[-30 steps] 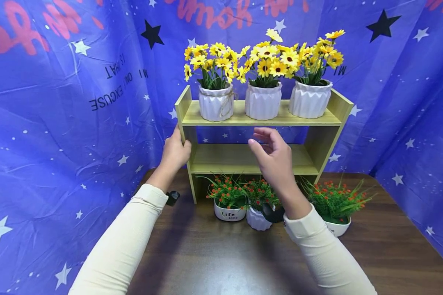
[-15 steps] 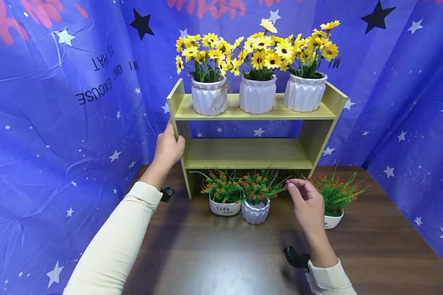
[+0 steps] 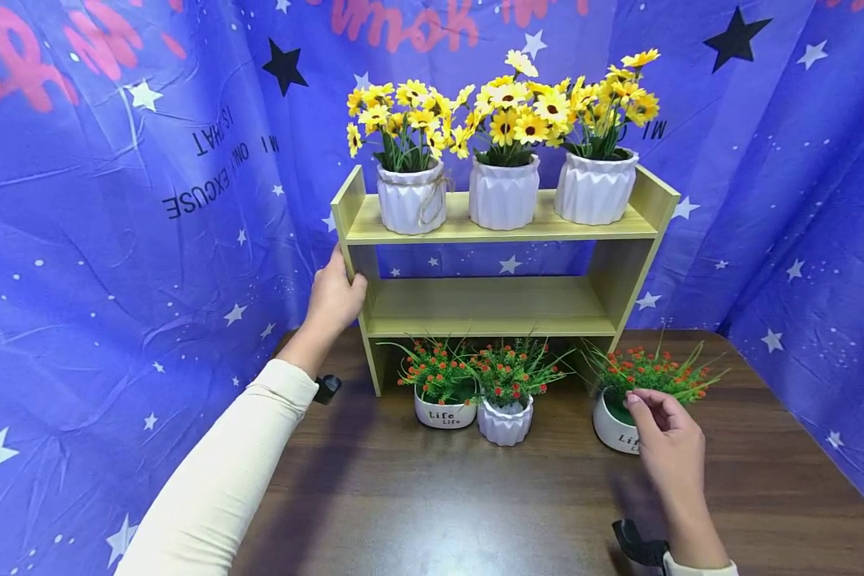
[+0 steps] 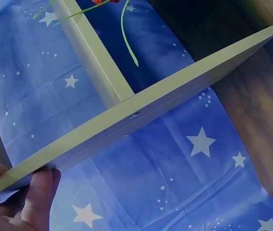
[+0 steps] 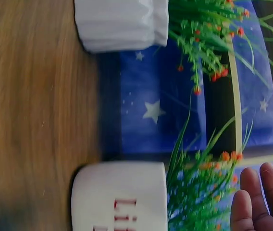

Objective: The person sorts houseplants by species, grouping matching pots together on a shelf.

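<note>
Three yellow-flower pots [image 3: 504,198] are shelved; three red-flower pots [image 3: 506,422] apparently remain, on the table [image 3: 403,500], with the left hand [image 3: 334,298] gripping the shelf [image 3: 490,300] and the right hand [image 3: 670,448], fingers loose and empty, near the rightmost pot [image 3: 610,426].

Seeing a desk shelf [image 3: 490,308] standing on a table [image 3: 418,496], before a curtain [image 3: 245,200]. Finding three daisy pots [image 3: 504,192] lining its top board [image 3: 458,216]; below, in front, a left planter [image 3: 442,413], a flowerpot [image 3: 506,424] just right of it and, near the right side panel [image 3: 619,272], a right planter [image 3: 614,428]. Gripping the left side panel [image 3: 349,200] with left hand [image 3: 334,300], holding right hand [image 3: 670,440] near right planter.
</note>
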### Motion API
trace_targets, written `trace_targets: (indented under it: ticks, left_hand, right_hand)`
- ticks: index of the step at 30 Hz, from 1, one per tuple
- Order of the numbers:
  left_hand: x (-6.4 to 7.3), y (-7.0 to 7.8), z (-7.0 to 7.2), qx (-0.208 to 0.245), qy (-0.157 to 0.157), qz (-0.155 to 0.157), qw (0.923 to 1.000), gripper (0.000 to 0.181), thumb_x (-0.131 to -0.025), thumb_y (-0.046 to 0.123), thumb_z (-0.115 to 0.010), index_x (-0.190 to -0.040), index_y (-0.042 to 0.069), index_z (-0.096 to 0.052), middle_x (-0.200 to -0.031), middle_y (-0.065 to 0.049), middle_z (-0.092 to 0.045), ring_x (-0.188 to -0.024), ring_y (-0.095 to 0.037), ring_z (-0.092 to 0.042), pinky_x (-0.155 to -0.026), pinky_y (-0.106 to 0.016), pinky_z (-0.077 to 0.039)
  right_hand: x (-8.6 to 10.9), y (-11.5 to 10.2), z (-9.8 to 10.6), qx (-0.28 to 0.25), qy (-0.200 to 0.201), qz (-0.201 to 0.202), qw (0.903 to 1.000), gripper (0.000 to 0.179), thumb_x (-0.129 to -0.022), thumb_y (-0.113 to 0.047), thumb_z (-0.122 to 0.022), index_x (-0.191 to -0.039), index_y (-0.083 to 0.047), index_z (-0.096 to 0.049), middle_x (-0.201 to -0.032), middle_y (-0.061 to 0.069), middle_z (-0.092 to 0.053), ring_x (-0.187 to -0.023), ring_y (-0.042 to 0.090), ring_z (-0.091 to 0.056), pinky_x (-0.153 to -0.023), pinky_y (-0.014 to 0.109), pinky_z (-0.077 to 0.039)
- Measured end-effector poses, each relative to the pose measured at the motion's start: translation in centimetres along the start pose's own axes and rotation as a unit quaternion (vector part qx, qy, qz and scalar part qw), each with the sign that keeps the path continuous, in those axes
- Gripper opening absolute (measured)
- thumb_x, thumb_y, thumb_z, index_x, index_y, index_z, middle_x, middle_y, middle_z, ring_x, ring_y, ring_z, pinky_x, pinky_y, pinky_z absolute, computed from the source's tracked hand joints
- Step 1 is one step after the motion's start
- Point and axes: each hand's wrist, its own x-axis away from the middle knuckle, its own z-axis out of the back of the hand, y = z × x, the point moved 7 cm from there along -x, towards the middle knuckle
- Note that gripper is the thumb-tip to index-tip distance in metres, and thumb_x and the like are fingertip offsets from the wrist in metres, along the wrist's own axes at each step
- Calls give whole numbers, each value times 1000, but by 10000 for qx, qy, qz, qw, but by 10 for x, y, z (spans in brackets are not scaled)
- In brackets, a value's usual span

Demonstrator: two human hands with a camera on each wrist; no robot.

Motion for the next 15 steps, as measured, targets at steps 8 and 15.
trace_targets:
  ticks: [8, 15]
  left_hand:
    - [-1, 2, -1, 18, 42, 158, 9999, 63, -91, 13, -51, -152, 12, -35, -114, -25, -65, -102, -41, -62, -84, -54, -48]
    - [-5, 6, 7, 100, 250, 220, 9994, 62, -91, 17, -52, -151, 16, -36, -116, -24, -65, -102, -40, -63, -85, -54, -49]
  right_hand:
    - [-4, 21, 33, 288, 322, -276, 9987, 25, -94, -19, -69, -112, -1, -68, -83, -25, -64, -77, -6, -59, -66, 7, -42]
    - [-8, 39, 50, 402, 569, -462, 9965, 14, -94, -20, -68, -101, -8, -70, -74, -26, -62, -67, -4, -54, -58, 10, -39]
